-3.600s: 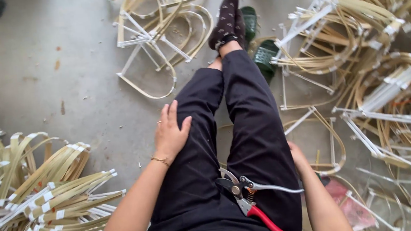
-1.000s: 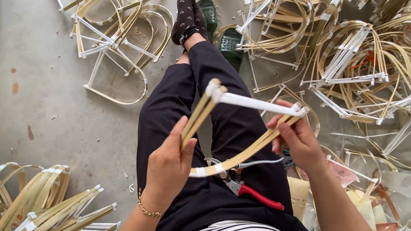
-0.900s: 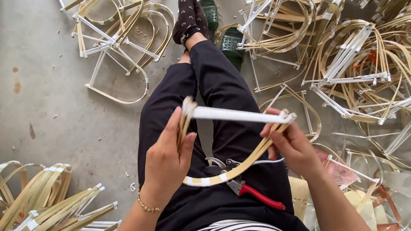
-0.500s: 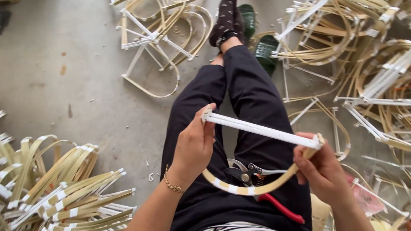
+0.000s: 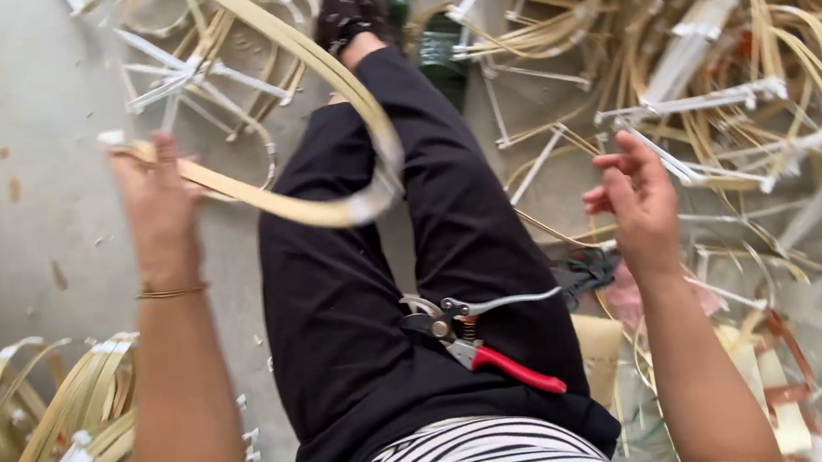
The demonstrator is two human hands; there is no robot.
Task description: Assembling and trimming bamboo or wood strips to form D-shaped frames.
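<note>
- Apparently one bent bamboo frame (image 5: 328,204) is finished and being handled; the left hand (image 5: 159,200) grips its taped end, raised over the floor left of the legs; many like it lie in piles (image 5: 738,79) around.
- The right hand (image 5: 637,201) hangs open, holding nothing.
- The frame looks pale, looped, white-taped; pruning shears (image 5: 482,340) rest on the lap.

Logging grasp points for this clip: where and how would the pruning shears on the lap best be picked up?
Grip the shears by the two handles, red and silver, coming from above on the right side. The handles splay open toward the free right hand, while the blades point inward across the lap. The left hand already holds the bent strip.
</note>
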